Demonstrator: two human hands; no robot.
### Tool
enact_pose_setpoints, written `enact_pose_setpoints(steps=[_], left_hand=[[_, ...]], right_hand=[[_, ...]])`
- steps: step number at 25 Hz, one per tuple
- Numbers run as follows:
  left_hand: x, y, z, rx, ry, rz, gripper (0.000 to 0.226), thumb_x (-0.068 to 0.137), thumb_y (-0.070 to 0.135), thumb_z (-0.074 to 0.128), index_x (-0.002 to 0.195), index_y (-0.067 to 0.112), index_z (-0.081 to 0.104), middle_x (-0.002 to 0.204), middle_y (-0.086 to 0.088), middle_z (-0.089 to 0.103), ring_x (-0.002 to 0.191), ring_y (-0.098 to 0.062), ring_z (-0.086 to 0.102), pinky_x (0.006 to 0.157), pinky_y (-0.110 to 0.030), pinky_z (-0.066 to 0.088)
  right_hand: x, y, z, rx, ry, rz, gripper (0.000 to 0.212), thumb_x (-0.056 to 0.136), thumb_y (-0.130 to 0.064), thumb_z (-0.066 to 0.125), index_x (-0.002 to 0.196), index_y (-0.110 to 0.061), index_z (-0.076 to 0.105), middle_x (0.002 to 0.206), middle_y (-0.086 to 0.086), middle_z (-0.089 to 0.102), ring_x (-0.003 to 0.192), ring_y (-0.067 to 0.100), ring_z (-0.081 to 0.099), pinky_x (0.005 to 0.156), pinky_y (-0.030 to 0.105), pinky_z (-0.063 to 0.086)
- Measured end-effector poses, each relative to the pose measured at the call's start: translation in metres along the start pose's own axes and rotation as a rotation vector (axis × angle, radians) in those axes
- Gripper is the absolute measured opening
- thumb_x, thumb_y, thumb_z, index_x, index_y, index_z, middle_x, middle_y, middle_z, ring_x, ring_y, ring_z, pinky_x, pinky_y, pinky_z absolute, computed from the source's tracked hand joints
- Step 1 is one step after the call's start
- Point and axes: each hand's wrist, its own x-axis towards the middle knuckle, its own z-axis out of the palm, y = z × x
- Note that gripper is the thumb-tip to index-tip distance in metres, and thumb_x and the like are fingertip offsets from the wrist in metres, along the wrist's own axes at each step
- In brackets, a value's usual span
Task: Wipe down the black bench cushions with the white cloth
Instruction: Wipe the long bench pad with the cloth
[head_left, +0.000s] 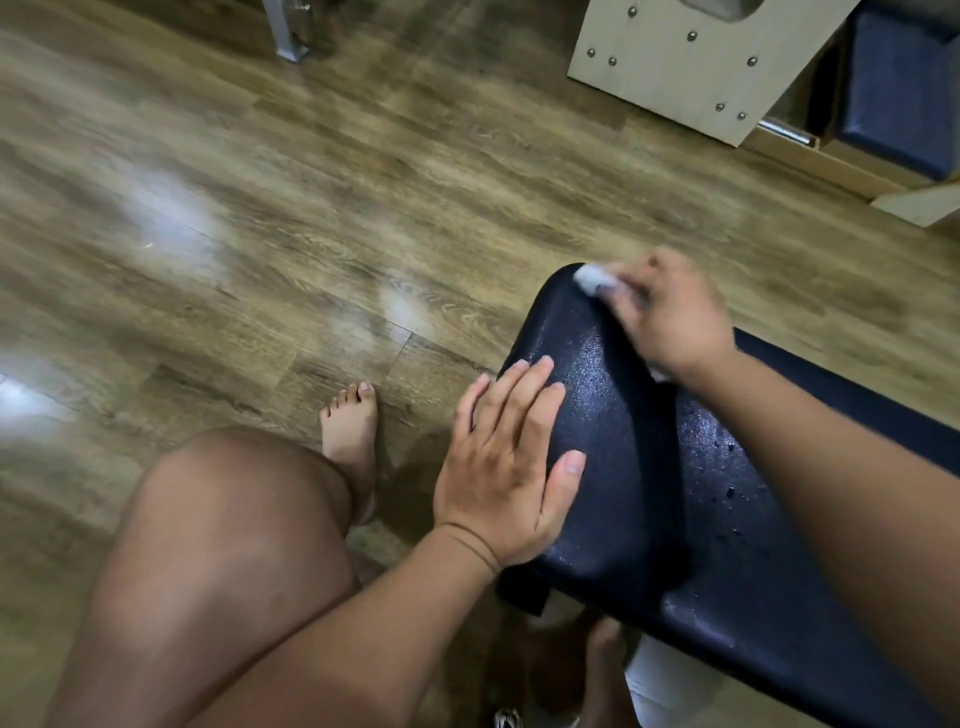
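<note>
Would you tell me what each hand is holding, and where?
The right hand grips the bunched white cloth, just one end showing. The left hand rests flat on the black bench cushion, holding nothing.

The left hand (506, 457) has short, unpainted nails. Just behind it, a thin dark cord (468, 543) circles the wrist in two close strands. The left forearm (363, 629) is bare, as is the right forearm (831, 447) behind the right hand (675, 317). The knee (234, 519) and foot (350, 431) are bare too.

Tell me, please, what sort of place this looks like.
Probably a gym or pilates studio: a padded black bench on which the right hand holds a cloth, a studded wooden box beyond it, and a wood-look floor.
</note>
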Motion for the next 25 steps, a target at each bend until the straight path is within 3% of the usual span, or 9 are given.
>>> enact_pose_setpoints(steps=[3, 5, 7, 10, 12, 14, 18, 21, 25], left_hand=[[0.000, 0.000, -0.001, -0.007, -0.005, -0.015, 0.052, 0.091, 0.035, 0.045, 0.136, 0.009, 0.039, 0.149, -0.013, 0.045, 0.140, -0.030, 0.041, 0.114, -0.054, 0.027], [0.000, 0.001, -0.001, -0.012, -0.013, -0.014, 0.053, 0.091, 0.035, 0.044, 0.136, 0.009, 0.039, 0.149, -0.013, 0.046, 0.140, -0.030, 0.041, 0.114, -0.054, 0.028], [0.000, -0.001, -0.001, -0.018, -0.022, -0.014, 0.053, 0.090, 0.036, 0.043, 0.135, 0.008, 0.040, 0.147, -0.013, 0.048, 0.139, -0.030, 0.043, 0.114, -0.053, 0.028], [-0.002, -0.003, -0.001, -0.048, -0.049, -0.009, 0.054, 0.089, 0.037, 0.044, 0.133, 0.006, 0.046, 0.144, -0.012, 0.051, 0.136, -0.030, 0.046, 0.113, -0.052, 0.030], [-0.001, -0.001, -0.002, -0.035, -0.054, -0.025, 0.053, 0.089, 0.035, 0.045, 0.131, 0.003, 0.052, 0.142, -0.011, 0.054, 0.134, -0.030, 0.048, 0.113, -0.051, 0.031], [0.001, -0.001, -0.002, -0.020, -0.066, -0.045, 0.052, 0.089, 0.035, 0.045, 0.129, 0.003, 0.055, 0.140, -0.010, 0.056, 0.133, -0.029, 0.049, 0.113, -0.049, 0.030], [0.002, 0.002, -0.003, 0.006, -0.100, -0.077, 0.050, 0.090, 0.036, 0.044, 0.126, 0.005, 0.059, 0.139, -0.008, 0.057, 0.132, -0.028, 0.049, 0.113, -0.048, 0.030], [0.003, 0.002, -0.004, 0.030, -0.118, -0.074, 0.050, 0.091, 0.037, 0.043, 0.126, 0.007, 0.059, 0.139, -0.006, 0.057, 0.132, -0.027, 0.049, 0.112, -0.048, 0.031], [0.003, 0.000, -0.003, 0.019, -0.118, -0.069, 0.049, 0.090, 0.037, 0.042, 0.126, 0.007, 0.060, 0.138, -0.006, 0.058, 0.132, -0.027, 0.049, 0.112, -0.047, 0.032]], right_hand=[[-0.005, -0.002, 0.003, 0.022, 0.033, 0.127, 0.030, 0.093, -0.038, 0.054, 0.117, -0.025, 0.067, 0.099, 0.005, 0.057, 0.090, 0.031, 0.061, 0.072, 0.029, 0.044], [-0.056, -0.026, -0.002, 0.052, 0.003, 0.001, 0.031, 0.090, -0.040, 0.049, 0.109, -0.023, 0.068, 0.093, 0.004, 0.058, 0.074, 0.029, 0.062, 0.061, 0.038, 0.053], [-0.125, -0.052, -0.014, 0.110, -0.155, -0.160, 0.027, 0.084, -0.038, 0.048, 0.097, -0.023, 0.067, 0.086, -0.001, 0.054, 0.059, 0.023, 0.059, 0.045, 0.033, 0.050], [-0.171, -0.064, -0.026, 0.130, -0.272, -0.316, 0.018, 0.082, -0.035, 0.050, 0.080, -0.024, 0.065, 0.080, -0.004, 0.052, 0.058, 0.018, 0.059, 0.042, 0.026, 0.042], [-0.142, -0.045, -0.026, 0.009, -0.205, -0.347, 0.022, 0.086, -0.040, 0.046, 0.089, -0.028, 0.065, 0.081, -0.003, 0.057, 0.058, 0.021, 0.062, 0.042, 0.028, 0.042], [-0.088, -0.015, -0.024, -0.101, -0.047, -0.146, 0.026, 0.090, -0.046, 0.048, 0.108, -0.036, 0.064, 0.090, 0.000, 0.062, 0.069, 0.028, 0.065, 0.053, 0.032, 0.048], [-0.027, 0.027, -0.021, -0.082, -0.054, 0.245, 0.029, 0.092, -0.043, 0.055, 0.115, -0.029, 0.067, 0.104, 0.009, 0.060, 0.095, 0.037, 0.061, 0.078, 0.038, 0.050], [-0.092, -0.007, -0.025, -0.068, -0.031, 0.159, 0.026, 0.094, -0.044, 0.049, 0.109, -0.032, 0.066, 0.091, 0.002, 0.056, 0.076, 0.033, 0.063, 0.063, 0.039, 0.053], [-0.200, -0.058, -0.046, 0.045, -0.299, -0.108, 0.027, 0.085, -0.045, 0.047, 0.110, -0.041, 0.055, 0.085, -0.010, 0.051, 0.058, 0.016, 0.061, 0.039, 0.030, 0.046]])
